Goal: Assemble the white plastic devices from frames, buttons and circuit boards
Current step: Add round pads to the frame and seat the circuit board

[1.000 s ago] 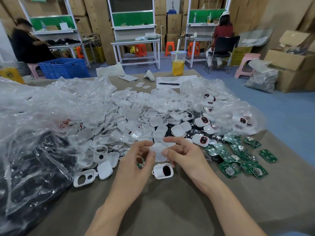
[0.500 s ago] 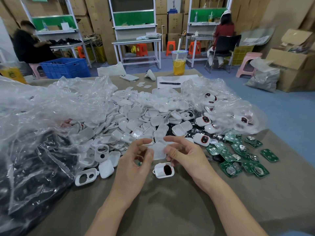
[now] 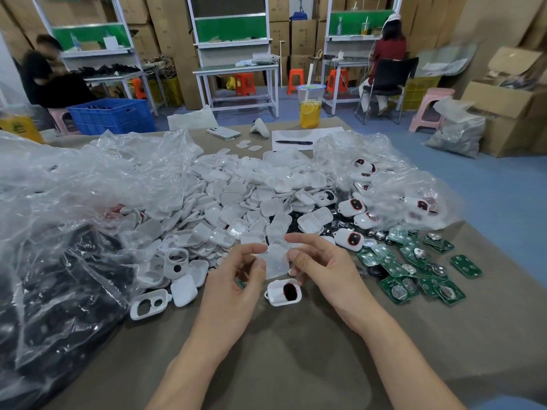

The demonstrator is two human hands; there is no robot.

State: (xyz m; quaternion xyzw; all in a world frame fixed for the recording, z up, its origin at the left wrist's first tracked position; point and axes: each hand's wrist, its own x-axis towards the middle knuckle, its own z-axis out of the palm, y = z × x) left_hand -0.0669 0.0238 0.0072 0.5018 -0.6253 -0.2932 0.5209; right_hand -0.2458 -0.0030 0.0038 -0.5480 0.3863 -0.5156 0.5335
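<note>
Over the near edge of the brown table (image 3: 296, 350), the person's left hand (image 3: 233, 285) and right hand (image 3: 325, 267) meet around a pale white cover (image 3: 276, 261) held up between them. The left thumb and forefinger pinch its nine o'clock edge, and the right hand's curled fingers appear to grip its three o'clock edge, though blur smears that contact. Just at six o'clock of the cover, a part-built device (image 3: 283, 292) with a dark button lies on the table. Bare frames (image 3: 151, 305) lie at eight o'clock of the left hand, and green circuit boards (image 3: 414, 270) at three o'clock of the right. Beyond, at twelve o'clock, spreads the heap of white covers (image 3: 236, 202), with finished devices (image 3: 352, 206) at one o'clock and a cup (image 3: 310, 108) of yellow drink farthest.
</note>
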